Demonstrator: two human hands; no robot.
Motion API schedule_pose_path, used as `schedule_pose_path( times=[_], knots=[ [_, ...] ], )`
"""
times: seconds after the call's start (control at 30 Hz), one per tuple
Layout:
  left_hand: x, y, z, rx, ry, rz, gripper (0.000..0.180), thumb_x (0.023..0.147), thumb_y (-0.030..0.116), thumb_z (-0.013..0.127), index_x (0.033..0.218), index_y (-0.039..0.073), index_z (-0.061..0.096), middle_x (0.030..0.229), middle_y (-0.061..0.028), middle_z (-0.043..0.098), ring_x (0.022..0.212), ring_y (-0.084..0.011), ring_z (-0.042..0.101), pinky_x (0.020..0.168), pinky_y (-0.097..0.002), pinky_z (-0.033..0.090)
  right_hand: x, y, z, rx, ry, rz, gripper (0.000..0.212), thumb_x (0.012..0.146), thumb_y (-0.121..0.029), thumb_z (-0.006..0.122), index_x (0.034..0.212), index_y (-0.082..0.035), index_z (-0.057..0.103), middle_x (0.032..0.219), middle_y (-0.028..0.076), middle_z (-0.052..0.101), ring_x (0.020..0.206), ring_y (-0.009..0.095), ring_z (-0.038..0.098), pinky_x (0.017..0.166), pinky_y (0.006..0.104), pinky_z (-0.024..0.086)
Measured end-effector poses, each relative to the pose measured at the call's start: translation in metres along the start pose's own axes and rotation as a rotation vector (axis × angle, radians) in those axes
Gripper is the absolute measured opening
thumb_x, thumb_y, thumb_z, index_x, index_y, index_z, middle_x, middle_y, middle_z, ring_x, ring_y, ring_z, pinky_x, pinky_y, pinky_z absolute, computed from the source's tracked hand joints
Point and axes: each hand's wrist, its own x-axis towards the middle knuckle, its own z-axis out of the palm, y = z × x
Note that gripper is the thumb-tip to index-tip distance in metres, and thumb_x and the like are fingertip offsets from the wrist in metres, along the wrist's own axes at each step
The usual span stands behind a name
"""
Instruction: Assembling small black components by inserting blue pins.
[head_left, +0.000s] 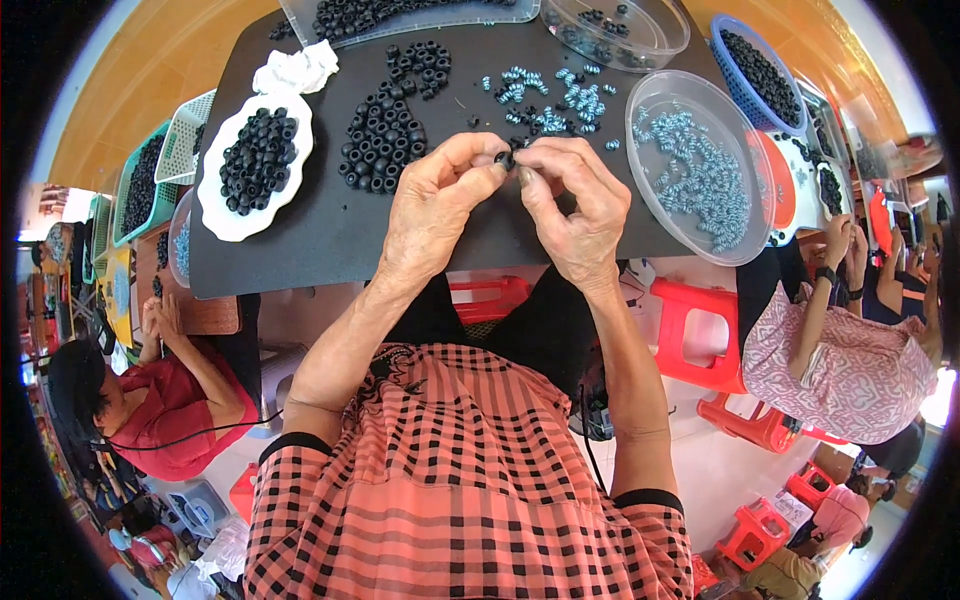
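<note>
Over the dark table (300,245), my two hands meet fingertip to fingertip. Thumb and forefinger of my left hand (432,212) pinch a round black bead (504,159). My right hand (582,208) is closed in a pinch right beside that bead; what its fingertips grip, if anything, is too small and covered to make out. Just beyond my left hand lies a heap of loose black beads (384,145). Ahead of my right hand, small blue striped spiral-shaped pieces (583,98) are scattered with a few black beads.
A white scalloped plate (233,222) of black beads stands at left, below crumpled white tissue (297,68). At right is a clear round tub (650,215) of blue pieces, with a blue basket (728,57) behind. Co-workers sit on both sides; red stools (675,335) stand at right.
</note>
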Motion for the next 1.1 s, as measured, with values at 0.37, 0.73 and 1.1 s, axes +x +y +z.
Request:
schedule_pose_path(
  times=[0.37, 0.73, 1.1],
  knots=[
    [0.003, 0.001, 0.003, -0.269, -0.089, -0.097, 0.021, 0.091, 0.002, 0.051, 0.107, -0.007, 0.06, 0.097, -0.0069, 0.062, 0.088, -0.0124, 0.058, 0.082, -0.0259, 0.048, 0.001, 0.003, 0.002, 0.057, -0.017, 0.021, 0.02, 0.081, 0.01, 0.062, 0.097, 0.0, 0.066, 0.096, 0.009, 0.062, 0.071, 0.011, 0.062, 0.061, 0.0224, 0.052],
    [0.003, -0.009, 0.006, -0.268, 0.009, -0.046, 0.02, 0.09, 0.002, 0.057, 0.108, -0.004, 0.061, 0.097, -0.0032, 0.063, 0.089, -0.0091, 0.058, 0.083, -0.0231, 0.047, 0.002, 0.0, 0.002, -0.011, -0.014, 0.056, 0.02, 0.076, 0.009, 0.065, 0.093, -0.002, 0.066, 0.093, 0.006, 0.064, 0.067, 0.008, 0.058, 0.058, 0.022, 0.047],
    [0.002, -0.001, 0.003, -0.086, -0.02, -0.043, 0.024, 0.092, 0.008, 0.056, 0.111, -0.004, 0.062, 0.096, -0.0034, 0.063, 0.088, -0.0092, 0.058, 0.079, -0.0227, 0.046, 0.003, 0.001, 0.0, 0.028, -0.023, 0.053, 0.026, 0.075, 0.007, 0.068, 0.098, -0.004, 0.067, 0.093, 0.006, 0.063, 0.068, 0.009, 0.06, 0.057, 0.0216, 0.05]
  ],
)
